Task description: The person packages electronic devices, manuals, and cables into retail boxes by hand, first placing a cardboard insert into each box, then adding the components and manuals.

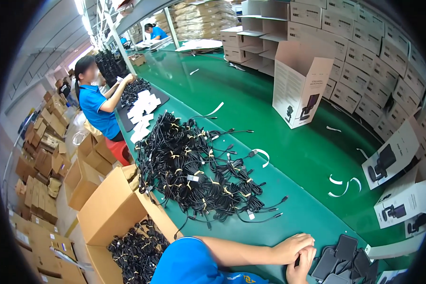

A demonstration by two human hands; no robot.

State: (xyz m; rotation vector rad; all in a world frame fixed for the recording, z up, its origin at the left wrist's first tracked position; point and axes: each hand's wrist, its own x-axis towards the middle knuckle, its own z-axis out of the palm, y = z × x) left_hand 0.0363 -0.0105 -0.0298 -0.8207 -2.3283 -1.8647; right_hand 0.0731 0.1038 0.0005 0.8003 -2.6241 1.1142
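Observation:
My left hand (pixel 290 249) and my right hand (pixel 300 269) meet at the near edge of the green bench, with fingers closed and touching. A small dark piece (pixel 297 261) shows between them; most of it is covered, so its kind stays unclear. Right beside my hands lies a heap of flat black rounded pieces (pixel 341 255). Farther left on the bench spreads a large pile of black cables (pixel 189 165), coiled and bound with pale ties, some with plugs sticking out.
An open carton (pixel 110 206) with more bundled cables stands at the left. Printed white boxes (pixel 296 87) stand on the bench, others (pixel 397 203) at the right edge. Stacked boxes line the far side. Across at left, a co-worker in blue (pixel 99 102) handles white papers (pixel 143 111).

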